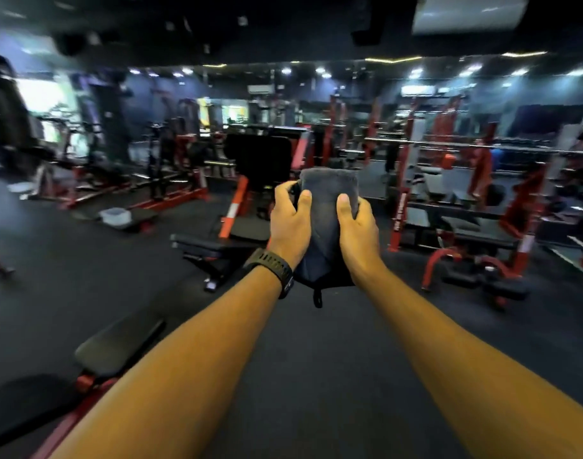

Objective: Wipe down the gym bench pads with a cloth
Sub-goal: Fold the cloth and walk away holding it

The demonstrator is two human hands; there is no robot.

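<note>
Head camera: both of my bare forearms extend forward from the bottom edge of the frame, above the dark floor (316, 359). A black wristwatch (277, 269) sits on my left wrist.

My left hand (288, 223) and right hand (358, 226) grip the cloth (326, 200) between them, one on each side edge. Each thumb lies on the near face; the fingers curl round to the far face. The cloth is dark grey, folded, and held upright in the air at about the centre of the view, apart from every pad. A small loop (317, 298) hangs from its bottom edge, below my wrists.

Below my left forearm, a bench pad (118, 346) stands on the floor on a red frame (85, 382). The pad is black and long, and runs away from me toward the right. A second bench (214, 248), also black-padded, stands farther out, just behind my left wrist in the view.

Farther left on the floor sits a white tub (115, 216). Beyond the cloth stands an upright black pad (260, 157). To the right, red racks (412, 200) stand in a row with black benches between them, and a barbell (449, 142) lies across the uprights. The far equipment is blurred; finer detail cannot be resolved. Spot lights (320, 71) line the dark ceiling at the far end.
</note>
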